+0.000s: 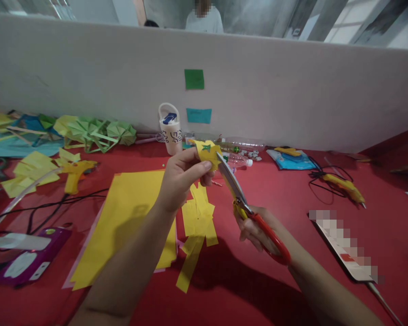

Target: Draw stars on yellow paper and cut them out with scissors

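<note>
Between the thumb and fingers of my left hand (182, 176) is a small piece of yellow paper (209, 151) with a green mark on it. My right hand (255, 228) grips scissors (240, 194) with red and yellow handles. The blades point up and to the left, their tips at the right edge of the held paper. Whether the tips are cutting into it I cannot tell. Below my hands, yellow paper strips and scraps (199, 213) lie on the red table (258, 280). Left of them is a stack of yellow sheets (132, 199), partly covered by my left forearm.
At the back stand a white tumbler (172, 136) and plastic bottles (245, 145). Glue guns lie left (75, 174) and right (343, 185) with black cords. A phone (347, 253) on a cable is at right, a purple power strip (34, 256) at left. Green paper shapes (95, 131) line the wall.
</note>
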Demonstrator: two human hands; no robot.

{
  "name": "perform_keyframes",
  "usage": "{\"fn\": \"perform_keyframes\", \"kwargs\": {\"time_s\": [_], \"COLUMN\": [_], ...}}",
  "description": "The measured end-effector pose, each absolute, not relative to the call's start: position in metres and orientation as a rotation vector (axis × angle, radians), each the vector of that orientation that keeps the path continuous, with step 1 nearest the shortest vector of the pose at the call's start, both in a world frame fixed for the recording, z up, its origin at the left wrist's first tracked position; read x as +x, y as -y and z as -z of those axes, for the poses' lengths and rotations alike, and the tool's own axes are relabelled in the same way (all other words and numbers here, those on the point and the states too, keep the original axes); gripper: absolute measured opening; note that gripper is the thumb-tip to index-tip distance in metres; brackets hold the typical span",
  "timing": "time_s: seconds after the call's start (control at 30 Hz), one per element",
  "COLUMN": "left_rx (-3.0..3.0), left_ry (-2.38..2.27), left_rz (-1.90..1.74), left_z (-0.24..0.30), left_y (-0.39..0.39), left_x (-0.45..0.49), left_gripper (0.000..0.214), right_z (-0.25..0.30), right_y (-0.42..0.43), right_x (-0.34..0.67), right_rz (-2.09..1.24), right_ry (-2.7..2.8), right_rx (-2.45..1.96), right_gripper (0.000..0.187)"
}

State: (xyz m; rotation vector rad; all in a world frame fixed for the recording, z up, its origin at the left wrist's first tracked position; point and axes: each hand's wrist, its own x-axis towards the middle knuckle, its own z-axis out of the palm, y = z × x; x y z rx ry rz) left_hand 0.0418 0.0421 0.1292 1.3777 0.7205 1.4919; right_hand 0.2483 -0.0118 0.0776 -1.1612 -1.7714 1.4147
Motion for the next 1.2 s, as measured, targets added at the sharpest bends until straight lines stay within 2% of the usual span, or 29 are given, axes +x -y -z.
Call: {"fn": "perform_keyframes", "kwargs": {"time_s": [0.43,0.9,1.07,1.2], "left_rx": [1.319,1.396,1.401,1.409], "left_ry": [-0.786,-0.761,-0.753,-0.728], "left_rz": [-1.612,-1.545,-1.546,-1.538], "left_z": [-0.130,-0.130,-0.129,-0.129], "left_y": [-0.046,-0.046,-0.046,-0.046], "left_x": [0.038,0.037,0.035,0.033], "left_gripper": [0.008,0.007,0.007,0.007], "right_z": [-0.071,-0.080,-0.076,-0.069], "right_y": [0.008,0.008,0.008,0.007], "right_x": [0.252,0.252,0.254,0.255], "right_rz": [-1.414,-1.391,-1.401,-1.454], "right_ry": [1.831,1.894,1.895,1.850], "right_rx": [-1.135,-1.061,-1.113,-1.080], "right_gripper": [0.056,0.054,0.048,0.052]}}
